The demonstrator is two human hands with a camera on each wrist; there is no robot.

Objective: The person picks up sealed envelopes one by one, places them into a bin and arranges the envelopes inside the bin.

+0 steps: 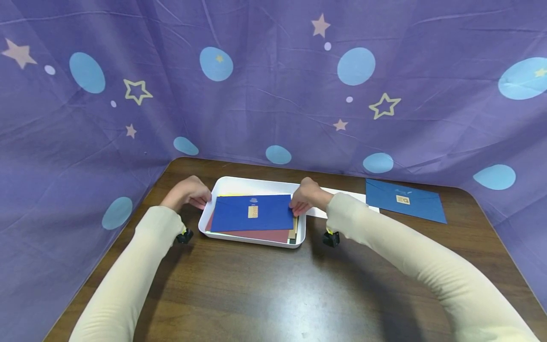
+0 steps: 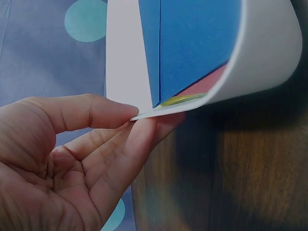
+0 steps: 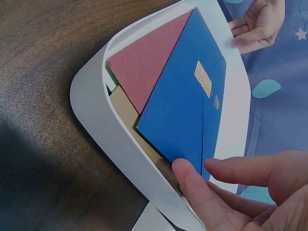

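A white tray [image 1: 252, 241] holds a stack of coloured envelopes. On top lies a blue envelope [image 1: 231, 216] with a small patterned sticker; a dark red envelope [image 3: 144, 62] and a tan one [image 3: 126, 108] show beneath it. My left hand [image 1: 194, 192] pinches the tray's left rim between thumb and fingers, clearly seen in the left wrist view. My right hand [image 1: 304, 195] reaches over the tray's right side, its thumb and forefinger pinching the right edge of the blue envelope. What lies deeper in the stack is hidden.
Right of the tray, a white sheet [image 1: 317, 212] lies flat, partly under my right forearm. Another blue envelope [image 1: 420, 207] with a sticker rests at the table's back right. A purple patterned curtain [image 1: 273, 95] hangs behind the brown wooden table [image 1: 239, 294].
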